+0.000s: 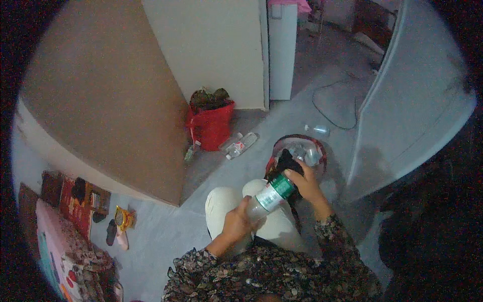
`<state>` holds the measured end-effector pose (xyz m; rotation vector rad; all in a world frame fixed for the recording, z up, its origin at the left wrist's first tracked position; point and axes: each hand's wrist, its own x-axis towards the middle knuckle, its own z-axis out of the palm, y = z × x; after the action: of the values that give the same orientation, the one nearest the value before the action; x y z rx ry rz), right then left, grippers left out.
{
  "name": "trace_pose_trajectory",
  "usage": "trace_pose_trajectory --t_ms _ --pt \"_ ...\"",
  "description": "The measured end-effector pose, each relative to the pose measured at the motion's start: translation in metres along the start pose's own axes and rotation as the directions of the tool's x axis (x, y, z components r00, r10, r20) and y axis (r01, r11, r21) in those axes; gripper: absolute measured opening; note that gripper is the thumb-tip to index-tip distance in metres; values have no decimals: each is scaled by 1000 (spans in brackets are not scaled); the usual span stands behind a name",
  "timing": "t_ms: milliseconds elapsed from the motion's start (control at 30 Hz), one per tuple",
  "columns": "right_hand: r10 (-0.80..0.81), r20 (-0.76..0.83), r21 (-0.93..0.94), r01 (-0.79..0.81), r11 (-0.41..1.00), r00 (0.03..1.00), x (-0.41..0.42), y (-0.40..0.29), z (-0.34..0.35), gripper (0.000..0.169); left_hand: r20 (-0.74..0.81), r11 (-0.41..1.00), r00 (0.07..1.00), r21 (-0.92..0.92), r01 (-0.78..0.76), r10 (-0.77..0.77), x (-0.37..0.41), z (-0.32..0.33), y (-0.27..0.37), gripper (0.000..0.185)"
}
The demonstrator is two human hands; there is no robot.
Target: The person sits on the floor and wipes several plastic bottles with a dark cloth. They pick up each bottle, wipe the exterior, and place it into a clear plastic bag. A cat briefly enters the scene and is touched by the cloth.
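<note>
My left hand (237, 222) is wrapped around the lower end of a clear plastic bottle (260, 211) with a green and white label. The bottle is tilted, its labelled end towards the upper right, above my lap in white trousers (222, 205). My right hand (309, 183) holds a bunched black cloth (288, 160) at that upper end; the bottle's cap is hidden. Just beyond it stands a red-rimmed container (278, 141) on the floor, with several clear plastic bottles (300, 151) inside.
Clear bottles (242, 145) lie on the floor beside a filled red bucket (211, 128). Another bottle (319, 130) lies beyond the container, near a dark cable (332, 120). A wall corner (177, 200) juts in at left, near slippers (111, 232). A doorway opens ahead.
</note>
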<state>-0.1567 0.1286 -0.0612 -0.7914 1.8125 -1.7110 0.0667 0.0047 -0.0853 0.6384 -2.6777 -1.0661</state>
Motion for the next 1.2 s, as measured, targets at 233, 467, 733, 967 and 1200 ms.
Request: trace_pose_trajectory --t_ms 233,467,733,967,1200 --pt "-171 -12 -36 171 985 985 24 11 -1 38 454 599 888 -693 401 -69 25 -14 -11 80" --pt "-230 6 -148 228 962 973 30 44 12 27 544 65 838 -838 542 31 15 -9 -23 56" --pt "-560 228 -633 558 536 796 27 38 56 30 511 83 855 -852 518 -90 1 -9 -24 55" --pt "-431 508 -623 664 414 746 -3 20 94 37 523 61 840 -842 535 -146 -2 -14 -23 46" --pt "-569 563 -377 799 468 599 -28 6 113 40 454 167 811 -826 538 -368 -17 -3 -37 24"
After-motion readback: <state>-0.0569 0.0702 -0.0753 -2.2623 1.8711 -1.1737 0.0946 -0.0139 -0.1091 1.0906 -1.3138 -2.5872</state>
